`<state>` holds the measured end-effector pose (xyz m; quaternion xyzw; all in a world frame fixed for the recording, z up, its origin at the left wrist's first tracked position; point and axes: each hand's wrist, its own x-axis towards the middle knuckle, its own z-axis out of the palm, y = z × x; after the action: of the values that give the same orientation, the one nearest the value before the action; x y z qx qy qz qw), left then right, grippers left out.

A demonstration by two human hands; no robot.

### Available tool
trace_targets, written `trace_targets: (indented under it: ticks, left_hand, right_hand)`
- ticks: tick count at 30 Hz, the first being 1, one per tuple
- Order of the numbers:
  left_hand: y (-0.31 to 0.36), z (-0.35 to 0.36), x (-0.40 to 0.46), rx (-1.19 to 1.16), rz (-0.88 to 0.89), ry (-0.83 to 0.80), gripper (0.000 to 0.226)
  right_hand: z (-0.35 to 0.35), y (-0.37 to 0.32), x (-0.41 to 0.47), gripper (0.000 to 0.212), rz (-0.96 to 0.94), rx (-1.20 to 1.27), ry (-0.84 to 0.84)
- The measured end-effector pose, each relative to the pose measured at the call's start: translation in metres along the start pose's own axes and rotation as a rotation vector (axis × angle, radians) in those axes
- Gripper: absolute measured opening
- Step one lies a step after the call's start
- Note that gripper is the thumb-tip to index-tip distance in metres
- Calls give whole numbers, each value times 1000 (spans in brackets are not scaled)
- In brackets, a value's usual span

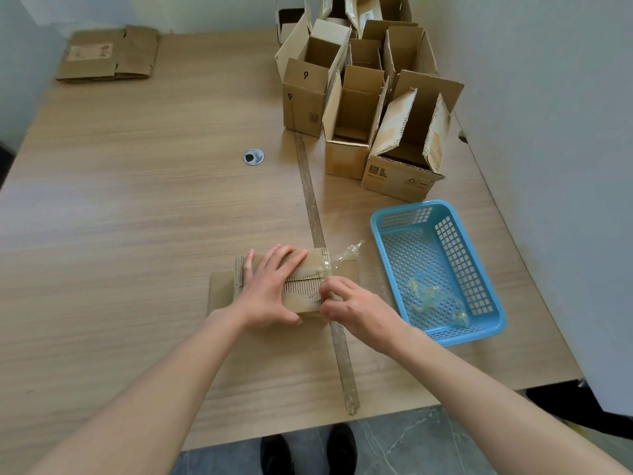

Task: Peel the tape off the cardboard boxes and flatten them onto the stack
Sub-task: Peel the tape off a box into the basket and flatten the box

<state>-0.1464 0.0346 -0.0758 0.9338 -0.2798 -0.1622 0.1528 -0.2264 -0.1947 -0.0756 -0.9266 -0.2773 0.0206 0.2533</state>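
Note:
A small cardboard box (308, 269) lies on its side at the table's near middle. My left hand (270, 289) lies spread over it, fingers straight, pressing it down. My right hand (349, 306) is at the box's right end, fingertips pinching the clear tape (327, 265) that wraps that end. A loose strip of the tape (349, 252) sticks out to the right. The stack of flattened boxes (109, 54) lies at the far left corner of the table.
Several open upright cardboard boxes (359, 97) crowd the far right of the table. A blue plastic basket (442, 272) holding crumpled tape sits right of my hands. A long thin strip (318, 234) runs down the table under the box. A round cable hole (253, 156) is mid-table.

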Motion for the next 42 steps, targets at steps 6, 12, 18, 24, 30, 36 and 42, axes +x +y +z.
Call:
trace_targets:
  ticks: [6, 12, 18, 24, 30, 36, 42]
  left_hand:
    - [-2, 0, 1, 2, 9, -5, 134]
    - [-3, -3, 2, -1, 7, -43, 139]
    - [-2, -5, 2, -3, -1, -61, 136]
    - [-3, -4, 1, 8, -2, -62, 132]
    - [-6, -7, 1, 28, 33, -76, 132]
    - [-4, -7, 0, 54, 36, -77, 133]
    - [-5, -6, 0, 63, 30, -63, 132]
  right_hand:
    - [1, 5, -1, 8, -35, -32, -41]
    - [-5, 6, 2, 13, -82, -84, -88]
    - [-26, 14, -7, 15, -62, -40, -167]
    - [-30, 6, 0, 9, 30, 44, -83]
    - [-39, 10, 8, 6, 99, 73, -66]
    - [-46, 21, 34, 11, 479, 239, 284]
    - [-33, 4, 46, 12, 310, 161, 291]
